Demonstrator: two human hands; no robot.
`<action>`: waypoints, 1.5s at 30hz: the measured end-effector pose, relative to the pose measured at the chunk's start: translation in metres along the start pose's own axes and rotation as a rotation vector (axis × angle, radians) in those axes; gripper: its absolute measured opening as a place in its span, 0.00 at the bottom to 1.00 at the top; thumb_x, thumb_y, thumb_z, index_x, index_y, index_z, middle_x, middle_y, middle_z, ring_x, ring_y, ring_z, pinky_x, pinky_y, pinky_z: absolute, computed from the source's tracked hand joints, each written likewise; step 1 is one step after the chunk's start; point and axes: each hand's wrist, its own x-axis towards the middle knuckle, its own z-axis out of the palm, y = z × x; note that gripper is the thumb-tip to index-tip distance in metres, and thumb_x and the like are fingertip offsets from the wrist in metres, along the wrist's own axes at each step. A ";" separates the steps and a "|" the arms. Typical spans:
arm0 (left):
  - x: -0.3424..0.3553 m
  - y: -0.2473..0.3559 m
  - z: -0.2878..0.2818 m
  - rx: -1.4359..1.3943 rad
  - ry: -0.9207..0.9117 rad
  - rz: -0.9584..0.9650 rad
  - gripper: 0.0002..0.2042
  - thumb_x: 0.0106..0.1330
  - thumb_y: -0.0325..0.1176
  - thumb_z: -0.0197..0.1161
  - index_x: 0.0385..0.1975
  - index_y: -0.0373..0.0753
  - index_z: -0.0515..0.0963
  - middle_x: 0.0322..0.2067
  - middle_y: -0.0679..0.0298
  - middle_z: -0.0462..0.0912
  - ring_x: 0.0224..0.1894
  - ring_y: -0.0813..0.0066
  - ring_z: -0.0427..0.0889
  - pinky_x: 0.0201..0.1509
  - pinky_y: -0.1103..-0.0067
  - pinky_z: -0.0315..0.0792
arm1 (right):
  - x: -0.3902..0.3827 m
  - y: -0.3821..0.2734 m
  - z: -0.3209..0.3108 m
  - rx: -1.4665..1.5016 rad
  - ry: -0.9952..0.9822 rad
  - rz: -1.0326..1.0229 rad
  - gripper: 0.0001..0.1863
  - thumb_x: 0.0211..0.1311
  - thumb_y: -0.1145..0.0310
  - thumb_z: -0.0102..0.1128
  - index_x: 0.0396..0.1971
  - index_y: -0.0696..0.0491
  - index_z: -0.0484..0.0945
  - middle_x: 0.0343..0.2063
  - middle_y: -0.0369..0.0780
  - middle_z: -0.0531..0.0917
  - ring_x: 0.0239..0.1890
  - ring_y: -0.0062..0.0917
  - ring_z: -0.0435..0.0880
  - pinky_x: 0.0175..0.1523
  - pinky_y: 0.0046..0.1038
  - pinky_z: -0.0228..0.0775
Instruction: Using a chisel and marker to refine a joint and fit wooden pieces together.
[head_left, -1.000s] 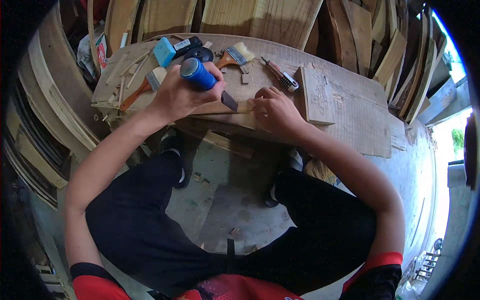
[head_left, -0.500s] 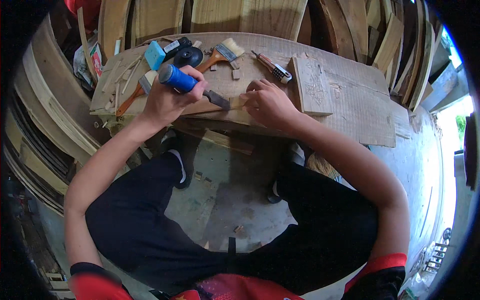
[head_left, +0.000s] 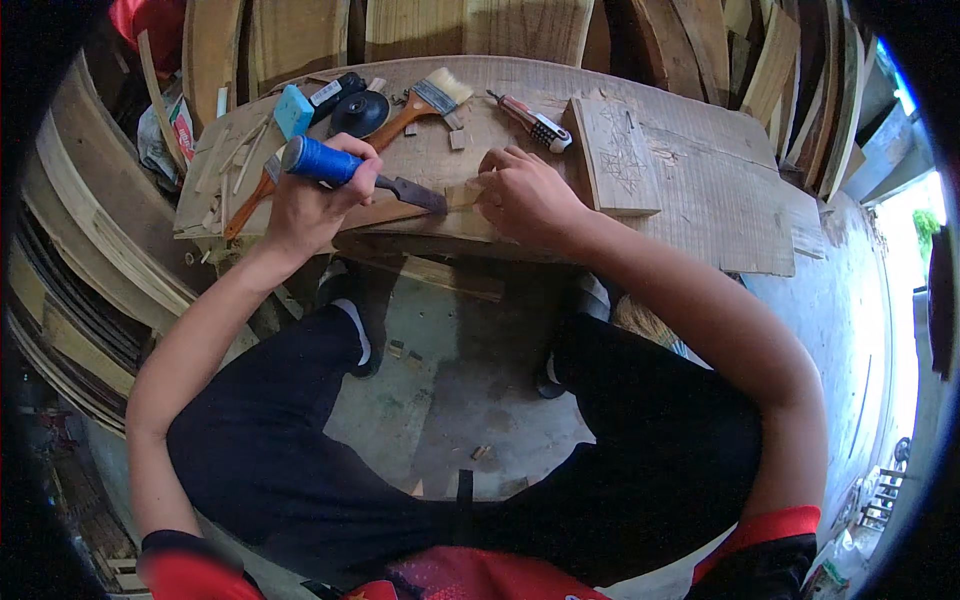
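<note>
My left hand (head_left: pixel 318 200) is wrapped round the blue handle of a chisel (head_left: pixel 415 193). Its dark blade points right and its tip meets a small strip of wood (head_left: pixel 463 194) near the bench's front edge. The fingers of my right hand (head_left: pixel 535 195) are closed on the right end of that strip, and they hide part of it. Under the blade and the left hand lies a longer flat piece of wood (head_left: pixel 385 213). The handle tilts up toward the left, lower than upright.
The wooden bench (head_left: pixel 720 200) bears two paintbrushes (head_left: pixel 405 108), a blue block (head_left: pixel 292 112), a round black object (head_left: pixel 360 113), a utility knife (head_left: pixel 532 124) and a scored wood block (head_left: pixel 620 160). Boards (head_left: pixel 420 30) lean behind. My legs (head_left: pixel 270 400) straddle the floor in front.
The chisel handle has tipped lower to the left, so the blade lies flatter against the wood. My right hand stays at the strip. The whole view has shifted slightly.
</note>
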 end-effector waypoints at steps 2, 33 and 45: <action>0.002 -0.004 -0.003 0.039 -0.042 0.001 0.06 0.70 0.37 0.66 0.39 0.42 0.80 0.31 0.71 0.81 0.29 0.78 0.83 0.34 0.79 0.76 | 0.002 0.002 0.003 0.002 -0.005 -0.008 0.13 0.62 0.62 0.60 0.41 0.51 0.85 0.47 0.45 0.80 0.56 0.42 0.76 0.61 0.43 0.70; 0.022 0.034 0.019 0.483 0.061 0.303 0.22 0.62 0.50 0.69 0.16 0.39 0.76 0.14 0.52 0.78 0.22 0.51 0.83 0.30 0.62 0.79 | -0.060 0.033 -0.087 -0.255 -0.176 0.886 0.75 0.44 0.23 0.68 0.79 0.52 0.35 0.65 0.67 0.67 0.67 0.59 0.71 0.69 0.46 0.66; 0.021 0.034 0.018 0.497 0.041 0.308 0.22 0.63 0.51 0.69 0.17 0.38 0.77 0.17 0.50 0.81 0.25 0.49 0.85 0.33 0.61 0.80 | -0.069 0.060 -0.126 0.824 0.240 0.803 0.56 0.54 0.59 0.71 0.78 0.48 0.42 0.51 0.48 0.77 0.51 0.33 0.81 0.56 0.38 0.75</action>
